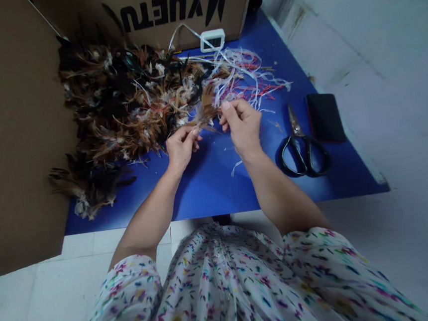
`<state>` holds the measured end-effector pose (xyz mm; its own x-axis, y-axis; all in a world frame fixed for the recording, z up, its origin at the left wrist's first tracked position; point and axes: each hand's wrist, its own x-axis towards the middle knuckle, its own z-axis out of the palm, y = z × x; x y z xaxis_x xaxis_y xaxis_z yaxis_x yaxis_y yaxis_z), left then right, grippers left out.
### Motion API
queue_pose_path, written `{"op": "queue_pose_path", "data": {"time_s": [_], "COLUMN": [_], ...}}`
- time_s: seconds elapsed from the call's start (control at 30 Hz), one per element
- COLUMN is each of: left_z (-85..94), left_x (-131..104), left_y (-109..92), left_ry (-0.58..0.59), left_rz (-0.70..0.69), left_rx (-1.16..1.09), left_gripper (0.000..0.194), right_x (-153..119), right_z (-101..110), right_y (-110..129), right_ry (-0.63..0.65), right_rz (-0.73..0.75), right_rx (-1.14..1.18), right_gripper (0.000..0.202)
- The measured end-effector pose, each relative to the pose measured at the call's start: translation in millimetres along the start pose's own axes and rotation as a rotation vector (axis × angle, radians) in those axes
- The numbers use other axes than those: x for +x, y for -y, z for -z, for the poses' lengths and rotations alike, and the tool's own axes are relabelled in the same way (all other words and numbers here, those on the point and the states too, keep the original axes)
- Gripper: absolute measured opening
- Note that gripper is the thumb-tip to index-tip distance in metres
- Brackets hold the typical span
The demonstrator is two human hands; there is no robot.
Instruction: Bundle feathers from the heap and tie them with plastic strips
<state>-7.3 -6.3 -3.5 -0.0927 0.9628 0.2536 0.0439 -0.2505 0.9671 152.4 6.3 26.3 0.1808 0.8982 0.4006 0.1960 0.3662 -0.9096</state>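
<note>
Between my two hands a small brown feather [206, 105] is held up above the blue table. My left hand [181, 146] pinches its pale lower end between thumb and fingers. My right hand [244, 124] is closed at the feather's right side, thumb against fingertips; whether it grips the feather or a thin strand there is too small to tell. Just beyond my left hand spreads a large pile of brown and black feathers [119, 109]. Behind my right hand lies a tangle of white and red ties [246, 73].
Black-handled scissors [303, 147] lie to the right, blades pointing away, beside a dark flat phone-like object [325, 118]. A small white digital display [212, 40] stands before a printed cardboard box [187, 25]. A cardboard panel [8, 123] walls the left. The blue table [216, 190] ends near my body.
</note>
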Motion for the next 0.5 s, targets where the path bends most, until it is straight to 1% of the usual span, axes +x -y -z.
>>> {"op": "queue_pose_path", "data": {"time_s": [0.13,0.2,0.27,0.3,0.4,0.5], "left_z": [2.2,3.6,5.0,5.6,7.4,8.5], "left_x": [3,5,6,7,9,10], "left_y": [1,0,-1,-1,-2,-3], "left_ry": [-0.007,-0.008,-0.010,-0.014,-0.035,-0.060], "left_rz": [0.064,0.081,0.097,0.106,0.130,0.140], "left_rx": [-0.125,-0.187,-0.238,-0.257,-0.300,-0.332], "left_gripper": [0.034,0.035,0.036,0.035,0.032,0.029], "right_x": [11,14,16,16,14,10], "right_z": [8,12,15,17,18,16], "right_y": [-12,-19,-25,-27,-34,-37], "right_ry": [-0.054,-0.041,0.003,0.036,0.163,0.277], "right_rz": [-0.001,0.004,0.017,0.028,0.067,0.097], "right_rx": [-0.038,-0.105,-0.213,-0.282,-0.506,-0.690], "right_gripper": [0.028,0.016,0.005,0.004,0.013,0.016]}}
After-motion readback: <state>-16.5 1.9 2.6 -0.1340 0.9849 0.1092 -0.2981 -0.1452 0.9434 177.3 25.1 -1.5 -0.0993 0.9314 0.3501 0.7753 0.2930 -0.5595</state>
